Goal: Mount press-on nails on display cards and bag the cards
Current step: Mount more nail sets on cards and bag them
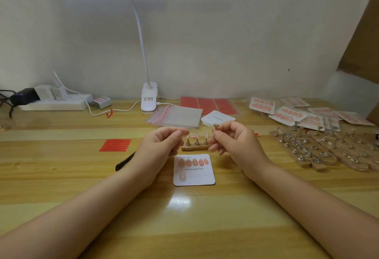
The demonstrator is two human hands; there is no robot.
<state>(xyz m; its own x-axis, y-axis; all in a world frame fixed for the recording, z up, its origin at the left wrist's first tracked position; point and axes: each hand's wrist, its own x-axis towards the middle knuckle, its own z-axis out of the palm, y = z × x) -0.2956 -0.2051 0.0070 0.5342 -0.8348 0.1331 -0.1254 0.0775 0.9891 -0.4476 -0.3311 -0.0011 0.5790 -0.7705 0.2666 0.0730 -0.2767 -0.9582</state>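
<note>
A white display card (200, 178) printed "Handmade Nail" lies in front of me, with several pink press-on nails (193, 162) in its top row and one below. Just behind it a small wooden holder (194, 148) carries three metal stands topped with pink nails. My right hand (233, 141) pinches a small cone-shaped metal stand (216, 125) above the holder's right end. My left hand (162, 143) hovers at the holder's left end with its fingers curled and thumb against forefinger. I cannot see whether it holds anything.
Clear zip bags (176, 116) and blank cards (217, 118) lie behind the holder, red adhesive sheets (207, 104) farther back. Bagged nail cards (291, 115) and wooden racks of bare stands (320, 148) fill the right. Red strips (114, 144), a black tool (125, 161), lamp base (149, 99) and power strip (55, 102) sit left.
</note>
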